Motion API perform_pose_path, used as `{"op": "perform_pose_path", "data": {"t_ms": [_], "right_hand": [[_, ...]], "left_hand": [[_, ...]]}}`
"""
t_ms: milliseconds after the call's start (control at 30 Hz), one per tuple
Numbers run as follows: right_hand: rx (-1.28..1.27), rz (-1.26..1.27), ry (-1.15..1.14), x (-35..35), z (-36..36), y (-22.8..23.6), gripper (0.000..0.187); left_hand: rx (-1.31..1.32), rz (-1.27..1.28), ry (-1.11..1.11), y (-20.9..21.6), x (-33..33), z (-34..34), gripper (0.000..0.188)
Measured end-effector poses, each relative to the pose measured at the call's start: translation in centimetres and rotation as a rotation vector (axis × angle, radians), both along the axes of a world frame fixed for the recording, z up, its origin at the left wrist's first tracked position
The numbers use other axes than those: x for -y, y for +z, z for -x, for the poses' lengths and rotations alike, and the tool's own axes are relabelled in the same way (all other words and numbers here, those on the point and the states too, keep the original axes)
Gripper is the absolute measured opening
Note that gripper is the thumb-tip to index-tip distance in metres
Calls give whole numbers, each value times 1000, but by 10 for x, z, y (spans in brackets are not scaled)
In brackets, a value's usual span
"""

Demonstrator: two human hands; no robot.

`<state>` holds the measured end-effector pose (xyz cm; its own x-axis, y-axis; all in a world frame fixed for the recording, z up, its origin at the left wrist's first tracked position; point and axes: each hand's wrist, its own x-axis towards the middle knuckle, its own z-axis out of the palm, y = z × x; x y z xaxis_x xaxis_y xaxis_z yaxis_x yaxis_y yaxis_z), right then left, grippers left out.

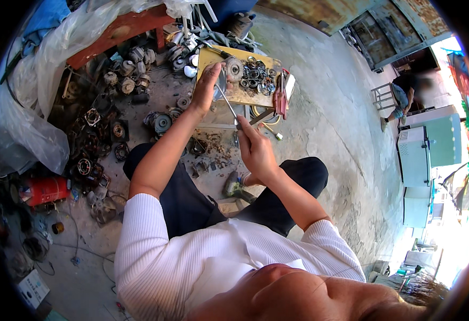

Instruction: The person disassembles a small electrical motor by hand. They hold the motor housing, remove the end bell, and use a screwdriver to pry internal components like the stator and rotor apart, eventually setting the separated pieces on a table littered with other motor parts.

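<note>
Head view showed, nearest to the camera, the white ribbed shirt point(143, 251) of the person, and after it the dark trousers point(312, 174), with the knees spread apart. A grey and green shoe point(237, 187) was visible between the legs. The right hand point(258, 152) was closed around the near end of a thin metal tool point(227, 101), which slanted up and leftward to the left hand point(206, 90). The fingers of this left hand were only a little bent, and they had hold of a grey round part point(218, 85), which the hand partly covered; whether the tool's tip touched it, I could not tell. This part was at the near left corner of a yellow table point(242, 99), but if it rested there was not clear.

On the table there was a round metal housing point(234, 69), just beside many small dark rings point(253, 77), and red-handled pliers point(281, 101) lay at the right edge. On the floor point(331, 107), to the left, were a red cylinder point(50, 190) and a heap of motor parts point(127, 75), near a transparent plastic sheet point(34, 131). Farthest, at the right, another person point(405, 88) was beside a stool point(382, 95), near a pale cabinet point(413, 152)
</note>
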<state>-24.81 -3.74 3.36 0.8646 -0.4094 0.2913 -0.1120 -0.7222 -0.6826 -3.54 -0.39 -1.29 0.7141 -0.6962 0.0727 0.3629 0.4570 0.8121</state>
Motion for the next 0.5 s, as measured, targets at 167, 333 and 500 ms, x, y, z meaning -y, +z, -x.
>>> {"op": "perform_pose_path", "data": {"t_ms": [167, 333, 500], "right_hand": [[-147, -420, -26, 7, -3, -2, 37], [-151, -784, -25, 3, -2, -5, 38], [-50, -1148, -38, -11, -4, -25, 39]], "left_hand": [[-42, -64, -26, -6, -2, -3, 51], [-90, -16, -34, -16, -4, -3, 51], [-127, 15, -4, -21, -5, -3, 45]]}}
